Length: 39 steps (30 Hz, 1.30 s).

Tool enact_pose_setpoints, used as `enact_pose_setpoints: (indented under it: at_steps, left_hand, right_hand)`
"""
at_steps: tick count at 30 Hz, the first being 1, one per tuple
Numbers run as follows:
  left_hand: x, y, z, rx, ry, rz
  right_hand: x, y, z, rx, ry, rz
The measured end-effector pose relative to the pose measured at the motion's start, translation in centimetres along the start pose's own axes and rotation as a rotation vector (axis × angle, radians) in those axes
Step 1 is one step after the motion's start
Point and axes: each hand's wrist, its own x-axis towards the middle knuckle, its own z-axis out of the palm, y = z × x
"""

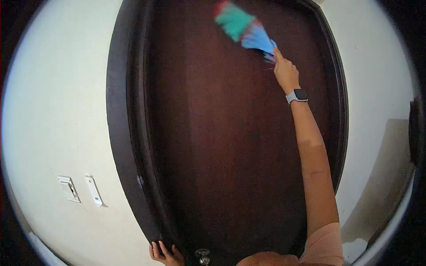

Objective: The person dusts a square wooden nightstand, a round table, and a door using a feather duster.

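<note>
My right hand (287, 73) is raised high on the arm's full reach, with a grey-banded watch (297, 95) on the wrist. Its fingers are closed around the lower end of a multicoloured duster (246, 29), blurred by motion, with red, green and blue parts pointing up and left. The duster is in front of the upper part of a dark brown door (235, 133); whether it touches the surface I cannot tell. Low on the left, my left hand (167, 255) rests with fingers apart on the dark door frame (122, 133), holding nothing.
A round metal door knob (203, 256) sticks out at the bottom, right of my left hand. On the pale left wall (57, 102) are a light switch (69, 189) and a white bracket (93, 190). A dark object (413, 133) stands at the right edge.
</note>
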Motion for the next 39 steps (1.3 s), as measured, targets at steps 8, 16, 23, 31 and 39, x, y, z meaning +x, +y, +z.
enact_pose_setpoints:
  at_steps: [8, 16, 23, 31, 39]
  left_hand:
    - [1.1, 0.7, -1.2, -0.127, -0.04, 0.025]
    - [0.9, 0.7, -0.8, -0.132, -0.036, 0.009]
    - [0.5, 0.3, -0.4, -0.138, -0.009, 0.025]
    - [-0.1, -0.1, -0.4, -0.049, -0.087, -0.03]
    - [10.8, 6.2, -5.3, -0.608, 0.01, 0.195]
  right_hand:
    - [-1.7, 6.5, -0.3, -0.098, 0.005, 0.171]
    - [-3.9, 13.0, 0.3, -0.122, -0.006, 0.37]
    - [-4.8, 16.2, 0.4, -0.108, -0.016, 0.452]
    - [-3.5, 15.1, 1.8, -0.002, -0.034, 0.506]
    - [-2.8, 4.5, 1.7, 0.087, 0.024, 0.225]
